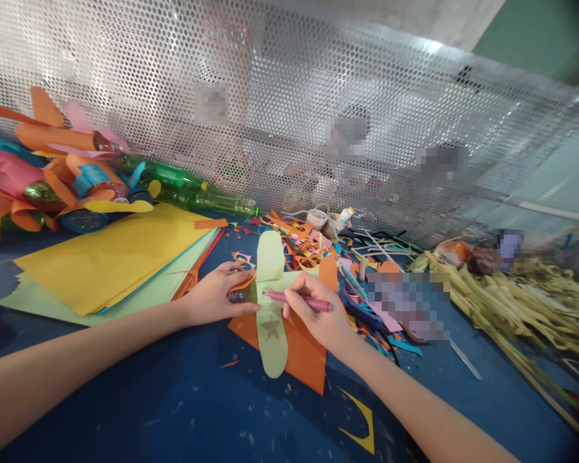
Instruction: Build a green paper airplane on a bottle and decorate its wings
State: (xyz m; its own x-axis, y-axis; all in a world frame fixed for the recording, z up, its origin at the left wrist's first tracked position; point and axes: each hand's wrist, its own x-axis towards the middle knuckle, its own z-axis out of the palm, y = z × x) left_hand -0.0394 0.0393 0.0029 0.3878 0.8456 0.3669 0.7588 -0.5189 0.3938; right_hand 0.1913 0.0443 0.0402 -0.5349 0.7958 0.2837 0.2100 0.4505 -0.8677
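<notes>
A toy plane of pale green paper wrapped on a bottle lies in front of me, its long rounded wing [273, 354] running across it and marked with a dark star. My left hand [219, 292] curves its thumb and fingers around the bottle's neck end [242, 296], steadying it. In a writing grip, my right hand [321, 315] holds a pink pen [322, 305] whose tip meets the green paper near the middle of the wing. Part of the body and the tail side is hidden behind this hand. Under the plane is an orange paper sheet [309, 360].
Yellow paper sheets [110, 257] lie stacked left, below finished paper-and-bottle planes [53, 138] and green bottles [174, 177]. Coloured scraps [299, 247] and a dark blue glue gun [361, 313] are beyond my right hand. Dried leaf strips [506, 302] spread right; a perforated metal screen [280, 109] stands behind.
</notes>
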